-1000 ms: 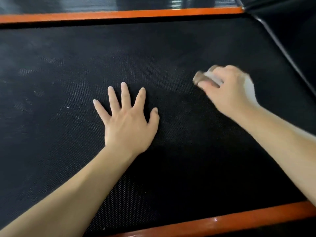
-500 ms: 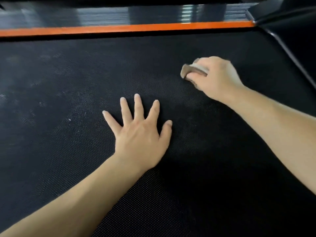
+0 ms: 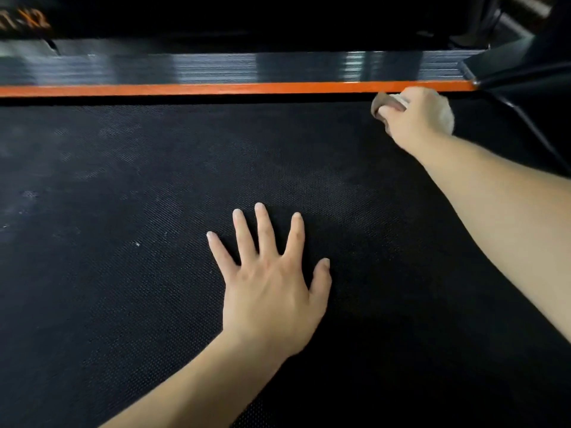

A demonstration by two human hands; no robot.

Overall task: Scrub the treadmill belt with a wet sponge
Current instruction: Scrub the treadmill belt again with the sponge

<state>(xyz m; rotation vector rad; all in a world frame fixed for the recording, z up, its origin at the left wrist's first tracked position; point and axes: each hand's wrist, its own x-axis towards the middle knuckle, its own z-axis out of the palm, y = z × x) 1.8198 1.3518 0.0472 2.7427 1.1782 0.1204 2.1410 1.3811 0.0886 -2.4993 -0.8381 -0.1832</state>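
As our right hand (image 3: 417, 115) grips the sponge (image 3: 387, 105) beside the orange side rail (image 3: 216, 88), left hand (image 3: 272, 288) splayed flat, we note the dusty treadmill belt (image 3: 123, 273) lies leftward.

left grip (image 3: 272, 291) palm down, flat, four fingers straight and spread, thumb out to its right | left forearm bare, entering from bottom centre | right grip (image 3: 414, 114) knuckles up, fingers curled round sponge (image 3: 386, 104) | right arm bare, stretched far forward from right edge
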